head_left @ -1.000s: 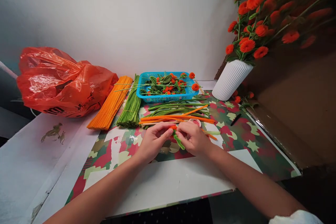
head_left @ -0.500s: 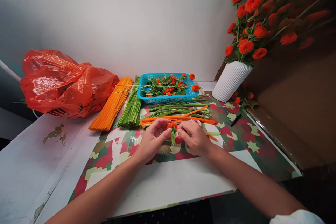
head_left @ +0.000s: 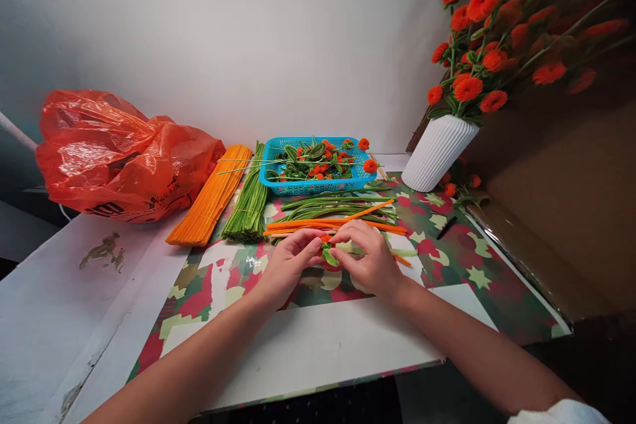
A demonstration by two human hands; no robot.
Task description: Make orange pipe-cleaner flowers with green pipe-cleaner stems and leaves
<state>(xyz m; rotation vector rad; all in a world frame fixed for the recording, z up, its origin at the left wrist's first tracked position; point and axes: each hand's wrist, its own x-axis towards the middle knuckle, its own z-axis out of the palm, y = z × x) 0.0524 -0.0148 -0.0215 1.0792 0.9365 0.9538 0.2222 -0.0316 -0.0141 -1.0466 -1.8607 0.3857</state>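
Orange-and-green flower (head_left: 328, 256), just below the center of the frame, over the patterned surface (head_left: 467, 258). The left hand (head_left: 292, 260) pinches it from one side between thumb and fingers; the right hand (head_left: 368, 257) pinches its opposite side with thumb and fingertips. Behind them lie orange strips (head_left: 298, 224) and green stems (head_left: 338, 208); farther back, a blue basket (head_left: 318, 187). Upper right, a ribbed white vase (head_left: 437, 152); at left, a red plastic bag (head_left: 119, 159).
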